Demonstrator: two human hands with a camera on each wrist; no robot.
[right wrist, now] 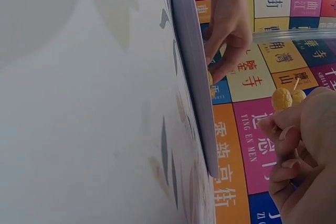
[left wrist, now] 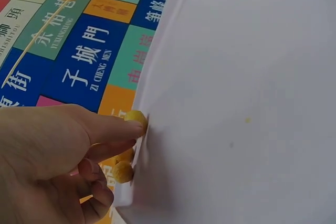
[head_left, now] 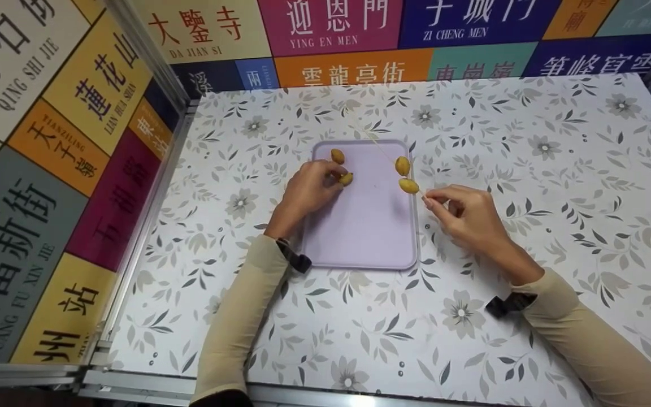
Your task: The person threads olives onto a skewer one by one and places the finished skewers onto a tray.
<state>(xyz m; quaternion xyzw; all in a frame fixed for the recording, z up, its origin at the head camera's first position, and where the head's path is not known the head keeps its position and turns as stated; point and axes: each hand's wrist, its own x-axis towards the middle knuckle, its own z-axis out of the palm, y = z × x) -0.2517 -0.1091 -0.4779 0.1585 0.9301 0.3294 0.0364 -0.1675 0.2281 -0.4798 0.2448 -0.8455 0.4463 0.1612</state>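
My left hand (head_left: pixel 312 185) is over the left side of a lilac tray (head_left: pixel 362 237). Its thumb and index finger pinch a yellow-brown oval fruit (head_left: pixel 347 179), also visible at the thumb tip in the left wrist view. Just beyond the fingers another such fruit (head_left: pixel 337 156) lies on the tray. To the right of the tray, my right hand (head_left: pixel 469 217) pinches one end of a thin wooden skewer (head_left: pixel 379 146). Two yellow-brown fruits (head_left: pixel 408 186) are threaded on it close to the fingers, above the tray's right rim. The skewer's bare end points away to the upper left.
A white table (head_left: pixel 461 350) with a leaf and flower pattern carries the tray. Coloured panels with street names (head_left: pixel 354 73) stand along the back and left (head_left: pixel 43 186). A metal frame edge (head_left: pixel 139 226) runs beside the table's left side.
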